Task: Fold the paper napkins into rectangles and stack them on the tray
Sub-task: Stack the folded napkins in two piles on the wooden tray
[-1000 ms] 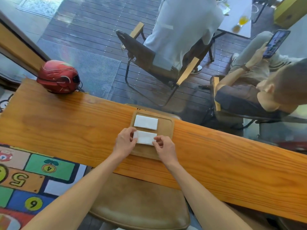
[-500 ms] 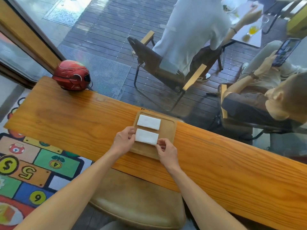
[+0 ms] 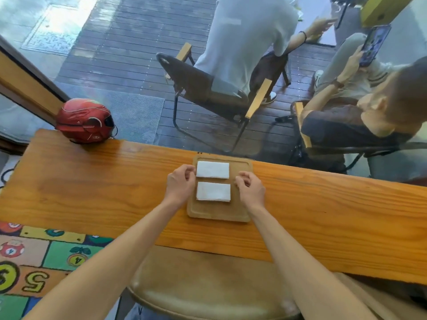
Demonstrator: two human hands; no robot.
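Hands flank the tray (image 3: 218,212): left hand (image 3: 179,184) and right hand (image 3: 250,189) loosely curled, empty, beside two napkins (image 3: 213,191).

On the glossy varnished wood bench (image 3: 323,204) a matt wooden tray (image 3: 217,211) carries soft white paper napkins (image 3: 213,191), a shiny red helmet (image 3: 85,121) at the bench's far-left corner.

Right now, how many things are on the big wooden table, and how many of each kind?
Folded white napkins: 2, the far napkin and the near napkin, lying apart, not stacked
Wooden tray: 1
Red helmet: 1
Total: 4
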